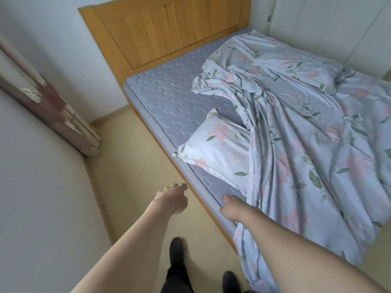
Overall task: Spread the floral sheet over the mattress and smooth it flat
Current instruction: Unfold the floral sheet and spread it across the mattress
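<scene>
Head view: my left hand hangs loose-fingered, holding nothing; my right hand rests on the mattress edge, fingers hidden. Just beyond them, the floral sheet lies bunched. Move the pillow first, then draw the sheet toward the headboard.

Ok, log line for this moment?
left hand: free, over floor | right hand: at mattress edge | floral sheet: bunched, part-spread

crumpled cotton-like floral sheet, quilted matt mattress, smooth wooden headboard
</scene>
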